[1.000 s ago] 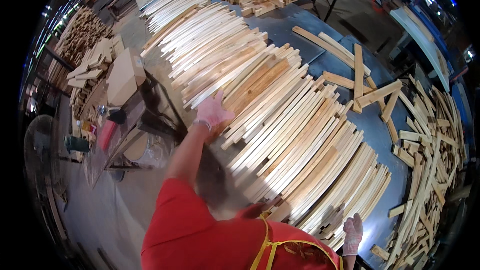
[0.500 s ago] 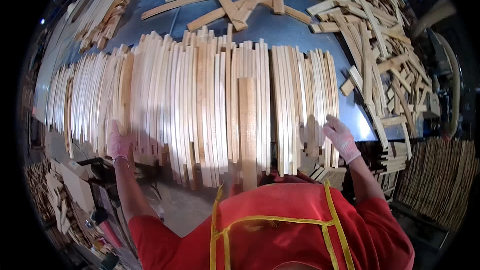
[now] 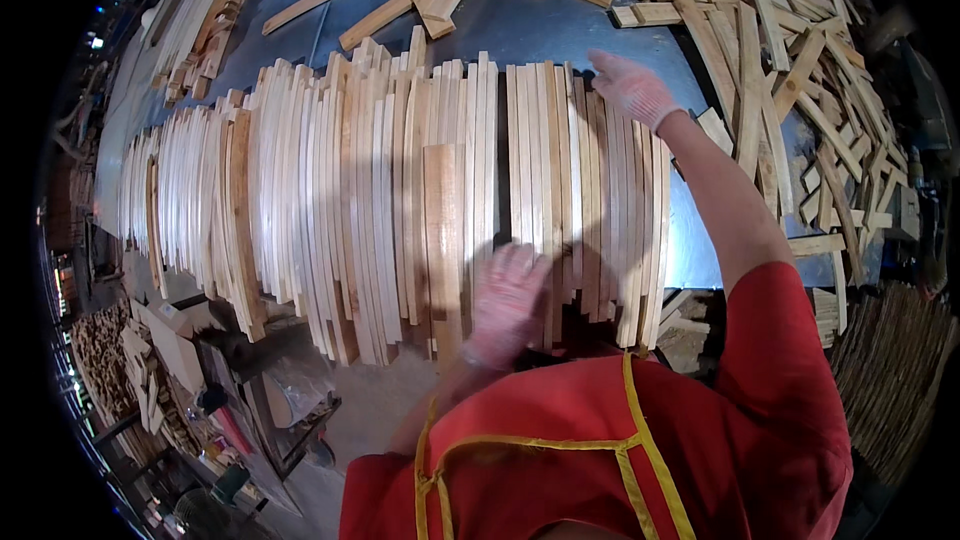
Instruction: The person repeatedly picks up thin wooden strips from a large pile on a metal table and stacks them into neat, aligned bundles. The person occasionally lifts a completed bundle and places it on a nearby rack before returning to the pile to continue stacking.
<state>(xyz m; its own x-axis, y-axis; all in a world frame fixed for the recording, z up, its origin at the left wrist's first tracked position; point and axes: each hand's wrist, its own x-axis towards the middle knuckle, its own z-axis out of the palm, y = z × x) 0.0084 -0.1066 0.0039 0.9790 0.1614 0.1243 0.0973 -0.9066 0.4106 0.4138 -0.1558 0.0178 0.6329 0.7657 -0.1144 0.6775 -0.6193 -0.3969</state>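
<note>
A long row of narrow pale wooden strips (image 3: 370,200) lies side by side, their ends uneven. My left hand (image 3: 508,302), in a pinkish-white knitted glove, is over the near ends of the strips right of the middle, its fingers stretched out. A wider wooden slat (image 3: 441,210) lies on top of the row just left of it. My right hand (image 3: 634,90), gloved alike, reaches to the far ends of the right-hand strips, fingers extended; its fingertips are at or just above the wood, I cannot tell which. A dark narrow gap splits the row above my left hand.
Loose boards (image 3: 430,0) lie crossed on the dark metal table (image 3: 340,20) at the back. At the right a tangled heap of wooden slats (image 3: 770,60) spreads over the table edge. More strips (image 3: 205,20) are stacked at the far left. A cardboard box (image 3: 170,340) stands lower left.
My left hand has moved right from the left part of the row to right of the middle. My right hand has gone from the near right side to the far ends. The view has shifted slightly.
</note>
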